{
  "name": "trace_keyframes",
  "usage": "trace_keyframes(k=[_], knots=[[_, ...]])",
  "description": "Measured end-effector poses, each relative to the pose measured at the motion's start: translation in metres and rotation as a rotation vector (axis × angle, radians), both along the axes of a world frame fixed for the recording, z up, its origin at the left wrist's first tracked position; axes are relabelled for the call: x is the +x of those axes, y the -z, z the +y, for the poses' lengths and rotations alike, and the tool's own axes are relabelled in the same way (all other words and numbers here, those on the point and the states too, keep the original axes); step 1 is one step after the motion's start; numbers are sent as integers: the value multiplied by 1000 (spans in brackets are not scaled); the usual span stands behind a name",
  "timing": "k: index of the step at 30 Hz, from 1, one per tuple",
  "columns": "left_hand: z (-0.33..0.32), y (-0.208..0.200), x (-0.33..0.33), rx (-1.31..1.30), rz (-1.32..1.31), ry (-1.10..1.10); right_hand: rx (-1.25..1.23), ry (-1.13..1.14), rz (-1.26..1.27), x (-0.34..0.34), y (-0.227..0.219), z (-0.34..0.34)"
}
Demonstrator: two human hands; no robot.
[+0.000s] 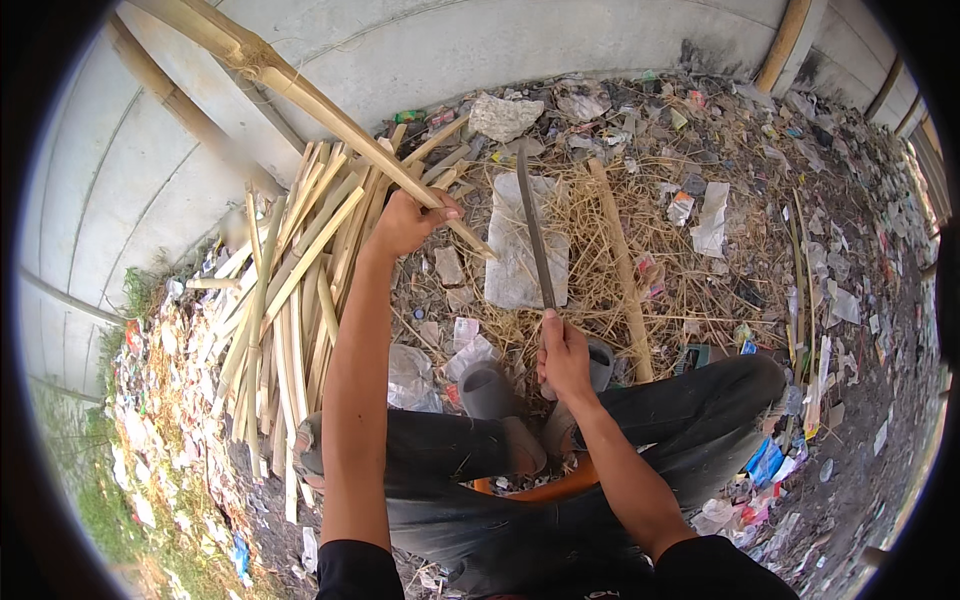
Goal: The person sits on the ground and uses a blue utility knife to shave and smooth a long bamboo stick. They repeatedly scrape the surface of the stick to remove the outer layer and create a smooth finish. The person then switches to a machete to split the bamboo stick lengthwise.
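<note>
My left hand is closed round a long split bamboo strip. The strip slants from the upper left corner down to a pointed end just over a pale flat slab. In my right hand is the handle of a long machete. Its dark, narrow blade points away from me, over the slab and to the right of the strip's end. Blade and strip are apart. Beside my left forearm lies a heap of split bamboo strips.
Straw-like shavings and a bamboo piece lie right of the slab. A rough stone sits beyond it. Litter covers the ground. A concrete wall closes off the back, with poles leaning at left. My crossed legs rest in front.
</note>
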State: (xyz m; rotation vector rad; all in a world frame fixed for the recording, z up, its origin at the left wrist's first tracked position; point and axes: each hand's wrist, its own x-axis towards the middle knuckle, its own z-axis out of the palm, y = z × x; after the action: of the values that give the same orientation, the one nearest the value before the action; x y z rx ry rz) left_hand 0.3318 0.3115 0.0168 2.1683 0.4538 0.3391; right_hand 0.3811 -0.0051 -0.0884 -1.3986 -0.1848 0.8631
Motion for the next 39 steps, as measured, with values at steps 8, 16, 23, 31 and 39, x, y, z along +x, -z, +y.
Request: trace_keyframes(k=[8,16,23,31,39], knots=[[4,11,-9,135,-78,-135,238,86,-105,-14,-32,-1],[-19,21,14,260,-254,-310,-22,-17,-20,-18,-14,-4],[-39,18,25,349,-186,-426,160,26,-241,-27,-35,0],[-47,25,35,380,-299,-461,96,37,-330,-26,-32,-3],[-47,38,30,342,-218,-657,125,105,-363,-27,-15,12]])
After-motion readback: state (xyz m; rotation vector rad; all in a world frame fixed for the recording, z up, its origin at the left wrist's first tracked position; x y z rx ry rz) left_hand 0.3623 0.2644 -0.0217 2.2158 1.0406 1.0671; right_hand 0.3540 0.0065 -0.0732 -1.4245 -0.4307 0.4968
